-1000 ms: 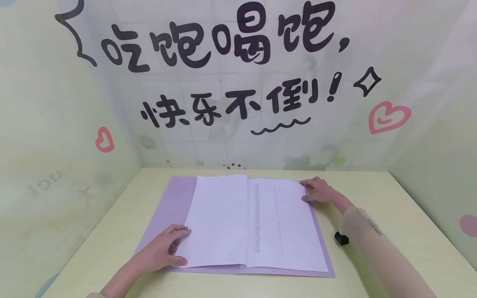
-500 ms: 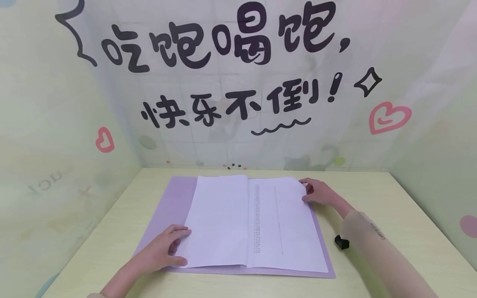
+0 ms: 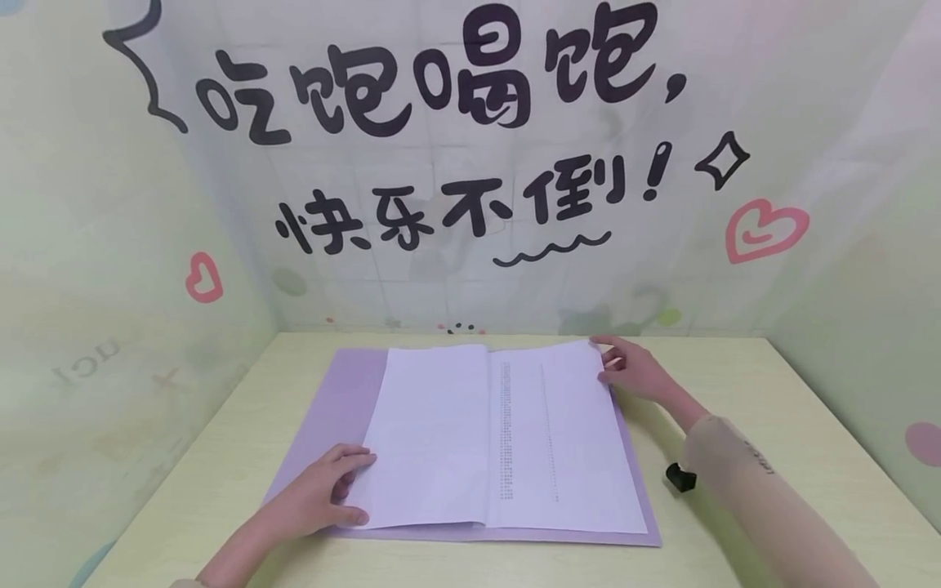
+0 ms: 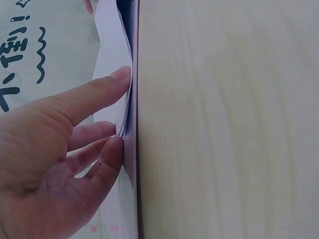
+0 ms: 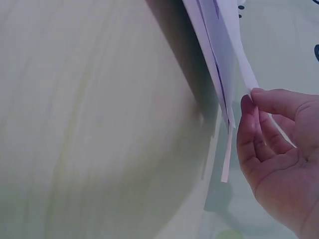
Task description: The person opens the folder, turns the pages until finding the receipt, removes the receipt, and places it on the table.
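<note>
An open booklet with a lilac cover (image 3: 319, 408) and white sheets lies on the table. Its left page (image 3: 434, 433) is blank; small columns of print run down the right page (image 3: 581, 441). My left hand (image 3: 316, 494) rests at the left page's outer edge, fingers and thumb spread and touching the paper. Between thumb and fingertips, my right hand (image 3: 634, 371) pinches the right page near its far outer corner. In the right wrist view that sheet (image 5: 244, 62) stands raised from the sheets under it, the right hand (image 5: 284, 134) holding its edge.
A small black object (image 3: 680, 478) lies on the pale wooden table (image 3: 750, 392), beside the right sleeve (image 3: 764, 490). Behind the table rises a wall covering (image 3: 470, 286) with large black lettering; similar panels flank both sides.
The right hand has risen slightly, lifting the far outer corner of the right page with it. The left hand stays in place.
</note>
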`<action>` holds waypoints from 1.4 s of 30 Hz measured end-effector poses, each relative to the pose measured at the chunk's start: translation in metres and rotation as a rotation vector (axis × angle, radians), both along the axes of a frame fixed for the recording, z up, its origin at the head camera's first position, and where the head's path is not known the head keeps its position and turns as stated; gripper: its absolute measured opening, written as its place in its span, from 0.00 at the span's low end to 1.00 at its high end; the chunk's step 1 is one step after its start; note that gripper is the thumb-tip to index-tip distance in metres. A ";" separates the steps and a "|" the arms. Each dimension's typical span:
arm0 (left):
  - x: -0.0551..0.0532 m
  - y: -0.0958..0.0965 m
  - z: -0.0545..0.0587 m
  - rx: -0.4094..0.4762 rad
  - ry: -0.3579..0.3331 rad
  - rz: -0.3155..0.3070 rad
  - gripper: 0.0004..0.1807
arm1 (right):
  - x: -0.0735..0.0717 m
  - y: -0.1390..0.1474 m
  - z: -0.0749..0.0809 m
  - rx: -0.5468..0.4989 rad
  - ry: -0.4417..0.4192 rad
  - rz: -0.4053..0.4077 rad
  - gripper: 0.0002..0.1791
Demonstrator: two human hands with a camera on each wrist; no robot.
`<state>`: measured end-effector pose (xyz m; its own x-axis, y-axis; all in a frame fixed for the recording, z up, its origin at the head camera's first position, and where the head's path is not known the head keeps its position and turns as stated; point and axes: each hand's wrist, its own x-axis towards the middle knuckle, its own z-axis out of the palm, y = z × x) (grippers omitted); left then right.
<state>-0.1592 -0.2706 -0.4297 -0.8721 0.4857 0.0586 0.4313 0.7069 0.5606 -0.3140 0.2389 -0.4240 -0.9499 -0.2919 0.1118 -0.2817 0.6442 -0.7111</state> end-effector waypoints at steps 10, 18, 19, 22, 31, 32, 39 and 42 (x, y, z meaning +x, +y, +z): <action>0.001 -0.001 0.000 -0.010 -0.002 0.007 0.43 | 0.002 -0.001 0.025 -0.039 -0.012 0.054 0.23; 0.001 -0.002 0.000 0.002 -0.002 -0.007 0.43 | -0.003 -0.006 0.053 -0.026 -0.026 0.090 0.23; 0.001 -0.002 0.000 0.002 0.001 -0.011 0.43 | -0.004 -0.007 0.056 -0.017 -0.013 0.095 0.22; 0.001 -0.002 0.000 -0.008 0.012 -0.016 0.42 | -0.009 -0.012 0.069 0.006 0.019 0.117 0.21; 0.000 -0.003 -0.003 -0.003 0.038 -0.023 0.42 | -0.017 -0.036 0.107 0.045 0.065 0.183 0.19; 0.000 -0.003 -0.002 0.001 0.036 -0.024 0.42 | -0.017 -0.039 0.110 0.049 0.065 0.184 0.19; 0.004 0.001 0.002 -0.081 0.018 0.010 0.41 | -0.020 -0.063 0.131 0.029 0.050 0.231 0.19; 0.006 0.003 0.004 -0.118 0.035 0.022 0.38 | -0.023 -0.076 0.138 0.027 0.062 0.263 0.20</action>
<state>-0.1532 -0.2677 -0.4257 -0.8813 0.4714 0.0323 0.4323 0.7770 0.4576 -0.3370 0.1627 -0.2855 -0.8327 -0.5313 0.1560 -0.4842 0.5619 -0.6707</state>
